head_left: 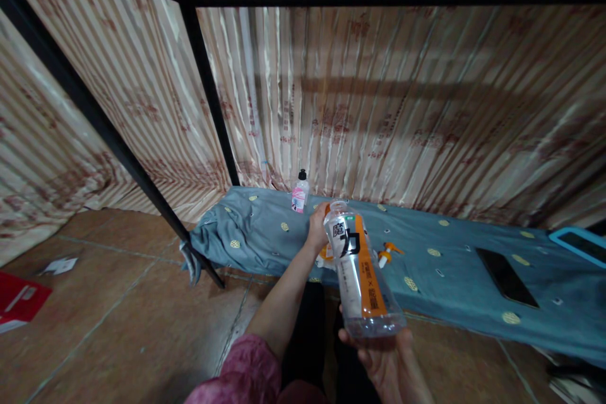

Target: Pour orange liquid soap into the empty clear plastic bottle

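My right hand (386, 353) grips the base of a clear plastic drink bottle (362, 268) with an orange and white label, held tilted with its neck pointing away from me. My left hand (317, 227) is closed at the bottle's neck, around the cap end. Behind the bottle, on the blue bedsheet (440, 252), lies a white and orange spray trigger (389, 254). A small bottle (300, 192) with a pink label and a black cap stands upright at the far edge of the sheet.
A dark phone (506, 278) lies on the sheet to the right, with a light blue tray edge (575, 243) beyond it. Black bed-frame posts (211, 98) rise at left. A striped curtain (379, 101) hangs behind. Red packaging (19, 300) and paper lie on the brown tile floor.
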`<action>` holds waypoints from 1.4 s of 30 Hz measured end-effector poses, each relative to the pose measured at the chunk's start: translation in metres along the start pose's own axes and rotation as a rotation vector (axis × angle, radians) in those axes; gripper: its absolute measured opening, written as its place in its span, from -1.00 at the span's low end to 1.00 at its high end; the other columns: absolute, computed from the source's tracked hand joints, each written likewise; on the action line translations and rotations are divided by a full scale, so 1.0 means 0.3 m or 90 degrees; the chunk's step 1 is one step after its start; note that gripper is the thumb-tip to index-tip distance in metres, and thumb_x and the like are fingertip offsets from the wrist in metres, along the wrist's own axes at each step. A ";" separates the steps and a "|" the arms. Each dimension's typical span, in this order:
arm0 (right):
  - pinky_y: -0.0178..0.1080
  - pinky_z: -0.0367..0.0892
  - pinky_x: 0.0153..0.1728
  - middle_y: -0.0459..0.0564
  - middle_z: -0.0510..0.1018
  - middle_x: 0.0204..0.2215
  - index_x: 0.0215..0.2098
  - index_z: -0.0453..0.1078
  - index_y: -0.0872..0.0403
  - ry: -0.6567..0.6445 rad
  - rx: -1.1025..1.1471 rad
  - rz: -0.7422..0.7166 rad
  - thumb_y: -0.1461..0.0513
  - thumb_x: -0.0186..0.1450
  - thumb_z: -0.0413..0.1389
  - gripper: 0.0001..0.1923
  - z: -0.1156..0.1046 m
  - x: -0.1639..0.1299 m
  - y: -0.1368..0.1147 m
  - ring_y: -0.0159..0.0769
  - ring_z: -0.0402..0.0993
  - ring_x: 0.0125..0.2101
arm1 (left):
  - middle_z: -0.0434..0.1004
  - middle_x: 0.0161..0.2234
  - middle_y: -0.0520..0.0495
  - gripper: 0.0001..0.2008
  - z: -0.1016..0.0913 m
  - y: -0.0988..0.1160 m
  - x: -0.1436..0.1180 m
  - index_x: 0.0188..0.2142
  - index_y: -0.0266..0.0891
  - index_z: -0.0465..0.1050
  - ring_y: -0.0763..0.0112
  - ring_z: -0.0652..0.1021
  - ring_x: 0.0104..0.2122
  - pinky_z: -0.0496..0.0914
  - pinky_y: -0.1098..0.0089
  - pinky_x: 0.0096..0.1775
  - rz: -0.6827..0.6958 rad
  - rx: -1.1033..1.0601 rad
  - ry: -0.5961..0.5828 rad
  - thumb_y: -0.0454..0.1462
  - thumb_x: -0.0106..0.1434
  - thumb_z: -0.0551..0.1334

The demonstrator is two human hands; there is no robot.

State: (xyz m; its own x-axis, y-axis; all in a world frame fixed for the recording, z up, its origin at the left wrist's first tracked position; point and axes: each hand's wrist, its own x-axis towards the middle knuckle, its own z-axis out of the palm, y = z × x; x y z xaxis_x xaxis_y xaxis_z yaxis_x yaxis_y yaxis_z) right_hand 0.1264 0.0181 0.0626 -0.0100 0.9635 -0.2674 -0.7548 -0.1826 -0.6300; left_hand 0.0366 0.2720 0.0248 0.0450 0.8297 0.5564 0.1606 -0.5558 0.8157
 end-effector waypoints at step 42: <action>-0.41 0.53 -0.48 0.08 0.72 -0.25 -0.27 0.60 -0.02 -0.009 0.022 0.008 -0.07 0.04 0.32 -0.61 -0.001 -0.002 0.000 -0.09 0.67 -0.32 | 0.56 -0.29 -0.09 -0.82 -0.004 0.004 -0.001 -0.22 -0.26 0.46 0.29 0.56 -0.26 0.43 0.31 -0.16 -0.011 0.011 0.001 -0.27 0.18 0.19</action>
State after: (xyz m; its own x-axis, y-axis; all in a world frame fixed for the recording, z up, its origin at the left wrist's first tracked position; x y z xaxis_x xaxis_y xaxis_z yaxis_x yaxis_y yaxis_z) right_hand 0.1266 0.0174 0.0625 -0.0283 0.9640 -0.2644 -0.7763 -0.1878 -0.6018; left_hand 0.0355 0.2709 0.0258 0.0401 0.8394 0.5421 0.1782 -0.5398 0.8227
